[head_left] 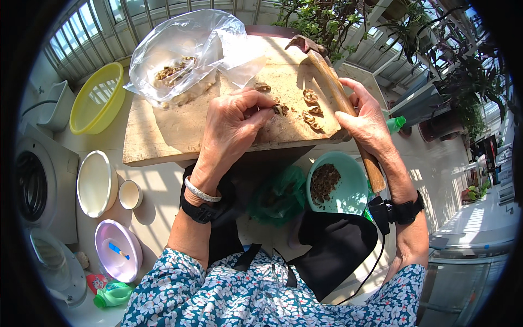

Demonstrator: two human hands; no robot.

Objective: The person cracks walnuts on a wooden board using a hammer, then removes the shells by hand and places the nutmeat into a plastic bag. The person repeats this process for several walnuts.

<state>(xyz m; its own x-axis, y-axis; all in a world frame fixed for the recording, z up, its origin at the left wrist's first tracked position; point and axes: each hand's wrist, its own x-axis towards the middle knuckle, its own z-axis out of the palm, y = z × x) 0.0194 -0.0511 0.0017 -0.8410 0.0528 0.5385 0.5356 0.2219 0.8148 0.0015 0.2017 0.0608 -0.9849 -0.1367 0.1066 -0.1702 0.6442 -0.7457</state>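
My left hand point(233, 121) is closed in a pinch on a small cracked walnut piece point(280, 109) over the wooden board point(180, 133). My right hand point(366, 115) grips the wooden handle of a hammer point(333, 79); its rusty head rests at the board's far right edge and the handle end hangs past the near edge. Between the hands lie broken walnut shells point(311, 121), another walnut piece point(310, 97) and small crumbs. Beyond my left fingers is one more walnut piece point(262, 86). A clear plastic bag point(204, 35) with walnut kernels point(175, 71) inside sits at the far left.
Below the board's near edge stand a mint-green basin point(351, 188) holding shell bits and a green plastic bag point(283, 199). Leftward are a yellow basket point(98, 98), cream basin point(97, 183), small cup point(131, 194), purple basin point(118, 250) and washing machine point(52, 185). Plants point(327, 24) stand behind.
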